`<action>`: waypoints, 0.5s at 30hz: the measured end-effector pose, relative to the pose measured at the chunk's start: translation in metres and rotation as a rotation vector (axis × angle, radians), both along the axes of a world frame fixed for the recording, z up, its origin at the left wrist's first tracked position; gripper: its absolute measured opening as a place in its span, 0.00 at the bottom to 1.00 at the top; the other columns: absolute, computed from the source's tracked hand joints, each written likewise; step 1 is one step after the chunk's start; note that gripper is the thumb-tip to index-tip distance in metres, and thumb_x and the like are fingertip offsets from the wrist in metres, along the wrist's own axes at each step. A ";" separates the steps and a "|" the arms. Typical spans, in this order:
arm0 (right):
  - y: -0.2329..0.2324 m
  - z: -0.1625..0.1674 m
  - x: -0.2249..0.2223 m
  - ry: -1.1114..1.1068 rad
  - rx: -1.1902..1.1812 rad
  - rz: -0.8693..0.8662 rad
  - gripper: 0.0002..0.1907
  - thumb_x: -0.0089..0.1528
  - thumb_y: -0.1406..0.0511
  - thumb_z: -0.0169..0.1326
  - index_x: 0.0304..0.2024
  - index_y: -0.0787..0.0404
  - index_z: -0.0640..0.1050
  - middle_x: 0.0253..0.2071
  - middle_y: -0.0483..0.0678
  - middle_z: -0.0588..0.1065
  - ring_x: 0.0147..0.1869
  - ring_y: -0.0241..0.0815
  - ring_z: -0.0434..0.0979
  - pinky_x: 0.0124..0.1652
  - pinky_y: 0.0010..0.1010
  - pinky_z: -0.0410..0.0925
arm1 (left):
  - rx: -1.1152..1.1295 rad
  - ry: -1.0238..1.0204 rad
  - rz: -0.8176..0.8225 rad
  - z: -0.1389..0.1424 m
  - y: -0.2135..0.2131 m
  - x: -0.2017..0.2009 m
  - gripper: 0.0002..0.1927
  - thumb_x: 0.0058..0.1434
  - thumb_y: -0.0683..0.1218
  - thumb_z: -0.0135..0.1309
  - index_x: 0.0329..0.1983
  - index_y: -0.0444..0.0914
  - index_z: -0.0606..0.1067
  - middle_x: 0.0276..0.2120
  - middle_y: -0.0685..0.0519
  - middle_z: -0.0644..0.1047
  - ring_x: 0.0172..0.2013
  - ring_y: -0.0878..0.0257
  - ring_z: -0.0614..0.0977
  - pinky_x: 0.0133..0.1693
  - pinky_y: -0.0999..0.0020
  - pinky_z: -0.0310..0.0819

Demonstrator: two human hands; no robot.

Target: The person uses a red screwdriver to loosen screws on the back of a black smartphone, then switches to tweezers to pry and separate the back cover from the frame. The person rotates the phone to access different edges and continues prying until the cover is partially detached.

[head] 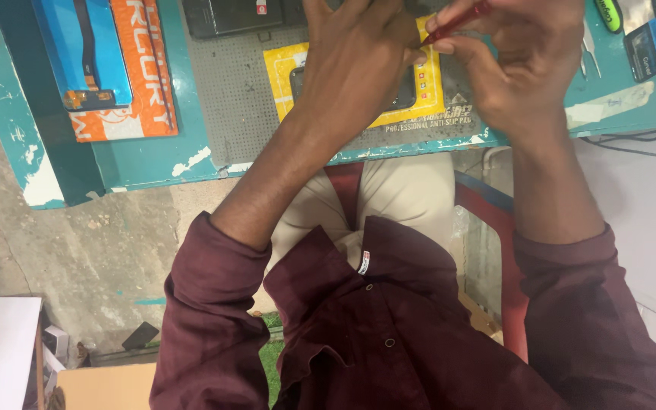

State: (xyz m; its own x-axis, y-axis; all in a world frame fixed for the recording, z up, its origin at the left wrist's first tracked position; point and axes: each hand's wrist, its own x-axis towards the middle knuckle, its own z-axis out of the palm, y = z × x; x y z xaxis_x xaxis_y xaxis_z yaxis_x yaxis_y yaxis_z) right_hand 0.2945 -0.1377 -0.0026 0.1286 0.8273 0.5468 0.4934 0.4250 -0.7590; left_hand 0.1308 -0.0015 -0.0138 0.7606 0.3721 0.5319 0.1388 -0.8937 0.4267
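My left hand [358, 64] rests over a dark phone [406, 95] that lies on a yellow-bordered card [430, 99] on the grey work mat [229, 99]; its fingers press on the phone and hide most of it. My right hand [518, 64] is curled around a thin red tool [457, 21], whose tip points down toward the phone near my left fingertips. Both forearms come out of dark maroon sleeves.
A teal bench [9, 99] carries an orange and blue box [108, 68] at the left, a dark device [229, 15] at the top, tweezers [591, 45] and a small dark gadget [643, 49] at the right. Black cables [647, 137] hang off its right edge.
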 end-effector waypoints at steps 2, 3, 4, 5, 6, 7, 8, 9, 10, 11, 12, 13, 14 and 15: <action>-0.001 0.000 0.004 -0.018 0.073 -0.003 0.36 0.74 0.88 0.54 0.69 0.50 0.56 0.58 0.56 0.69 0.52 0.51 0.79 0.54 0.39 0.78 | 0.018 0.005 -0.003 0.001 0.001 -0.001 0.10 0.61 0.51 0.67 0.35 0.40 0.82 0.41 0.55 0.78 0.51 0.59 0.75 0.51 0.44 0.58; -0.002 0.000 0.007 -0.017 0.084 -0.015 0.37 0.75 0.87 0.54 0.70 0.49 0.54 0.58 0.55 0.69 0.52 0.51 0.79 0.54 0.38 0.78 | 0.024 0.010 -0.005 0.002 0.001 -0.002 0.10 0.61 0.51 0.67 0.35 0.40 0.82 0.42 0.55 0.78 0.51 0.59 0.75 0.51 0.44 0.59; -0.003 0.001 0.009 -0.016 0.095 -0.027 0.39 0.75 0.87 0.54 0.71 0.47 0.53 0.58 0.54 0.69 0.52 0.50 0.79 0.54 0.37 0.78 | 0.041 0.017 -0.001 0.003 0.000 -0.002 0.12 0.61 0.51 0.67 0.37 0.39 0.81 0.43 0.54 0.78 0.51 0.58 0.75 0.51 0.44 0.59; -0.004 0.001 0.012 -0.003 0.088 -0.055 0.40 0.76 0.87 0.54 0.71 0.45 0.52 0.58 0.54 0.69 0.52 0.50 0.79 0.53 0.37 0.79 | 0.061 0.023 0.004 0.004 0.000 -0.001 0.13 0.60 0.51 0.67 0.38 0.38 0.81 0.44 0.53 0.78 0.51 0.57 0.75 0.50 0.44 0.60; -0.005 0.001 0.014 -0.007 0.083 -0.084 0.41 0.76 0.87 0.54 0.72 0.44 0.52 0.58 0.55 0.69 0.50 0.50 0.79 0.52 0.36 0.79 | 0.081 0.028 0.008 0.005 -0.001 0.001 0.14 0.60 0.51 0.67 0.40 0.37 0.81 0.44 0.52 0.78 0.51 0.56 0.75 0.50 0.45 0.61; -0.007 0.001 0.016 -0.011 0.077 -0.112 0.42 0.75 0.87 0.54 0.73 0.43 0.51 0.57 0.55 0.68 0.49 0.50 0.78 0.50 0.36 0.79 | 0.087 0.046 0.000 0.007 -0.001 0.003 0.14 0.59 0.50 0.66 0.40 0.36 0.81 0.43 0.51 0.78 0.50 0.55 0.75 0.49 0.46 0.62; -0.009 0.002 0.017 -0.031 0.072 -0.141 0.44 0.75 0.88 0.54 0.74 0.42 0.51 0.57 0.56 0.68 0.47 0.50 0.77 0.48 0.35 0.77 | 0.092 0.064 -0.008 0.008 0.000 0.007 0.13 0.59 0.49 0.66 0.40 0.35 0.80 0.42 0.49 0.79 0.50 0.54 0.75 0.49 0.47 0.63; -0.010 0.001 0.018 -0.026 0.065 -0.153 0.44 0.75 0.88 0.54 0.74 0.41 0.51 0.57 0.56 0.68 0.46 0.50 0.76 0.47 0.34 0.77 | 0.094 0.084 -0.014 0.009 0.000 0.010 0.13 0.59 0.47 0.65 0.40 0.34 0.80 0.41 0.48 0.79 0.49 0.53 0.75 0.48 0.48 0.64; -0.012 0.001 0.018 -0.022 0.057 -0.166 0.45 0.75 0.88 0.54 0.74 0.40 0.50 0.57 0.55 0.68 0.46 0.50 0.76 0.45 0.34 0.76 | 0.102 0.143 -0.021 0.010 0.000 0.013 0.11 0.59 0.44 0.63 0.42 0.34 0.80 0.40 0.46 0.79 0.47 0.52 0.76 0.48 0.49 0.65; -0.013 0.000 0.018 0.004 0.054 -0.166 0.45 0.76 0.88 0.54 0.73 0.39 0.50 0.57 0.54 0.68 0.46 0.49 0.76 0.45 0.34 0.76 | 0.112 0.200 -0.029 0.011 0.001 0.017 0.12 0.59 0.41 0.60 0.45 0.33 0.80 0.39 0.45 0.79 0.46 0.51 0.77 0.47 0.50 0.66; -0.014 0.000 0.019 0.007 0.055 -0.163 0.45 0.76 0.87 0.54 0.73 0.39 0.49 0.57 0.54 0.68 0.46 0.49 0.75 0.46 0.33 0.76 | 0.125 0.253 -0.038 0.012 0.002 0.019 0.13 0.59 0.38 0.58 0.47 0.33 0.80 0.39 0.44 0.79 0.45 0.50 0.78 0.47 0.51 0.67; -0.013 0.000 0.019 0.011 0.057 -0.160 0.45 0.77 0.87 0.54 0.73 0.39 0.48 0.57 0.54 0.68 0.47 0.49 0.75 0.46 0.33 0.76 | 0.186 0.219 -0.034 0.012 0.002 0.020 0.10 0.57 0.39 0.58 0.42 0.33 0.79 0.36 0.44 0.79 0.44 0.50 0.79 0.47 0.51 0.69; -0.014 0.000 0.020 -0.004 0.059 -0.155 0.45 0.77 0.87 0.54 0.74 0.39 0.48 0.58 0.54 0.68 0.48 0.48 0.75 0.47 0.34 0.76 | 0.245 0.185 -0.031 0.013 0.002 0.019 0.07 0.55 0.40 0.58 0.37 0.33 0.79 0.34 0.44 0.79 0.43 0.50 0.80 0.46 0.52 0.70; -0.013 0.001 0.020 -0.012 0.061 -0.149 0.45 0.76 0.87 0.54 0.74 0.39 0.48 0.59 0.54 0.67 0.49 0.48 0.75 0.47 0.34 0.76 | 0.302 0.153 -0.031 0.014 0.001 0.017 0.05 0.54 0.41 0.59 0.32 0.33 0.78 0.32 0.45 0.79 0.42 0.50 0.81 0.45 0.52 0.71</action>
State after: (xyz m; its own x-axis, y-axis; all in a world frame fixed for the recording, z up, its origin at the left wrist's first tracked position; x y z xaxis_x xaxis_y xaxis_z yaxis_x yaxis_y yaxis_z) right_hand 0.3147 -0.1507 -0.0018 0.2401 0.7647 0.5979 0.5634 0.3918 -0.7273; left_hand 0.1481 0.0000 -0.0002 0.8487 0.1903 0.4934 0.1512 -0.9814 0.1185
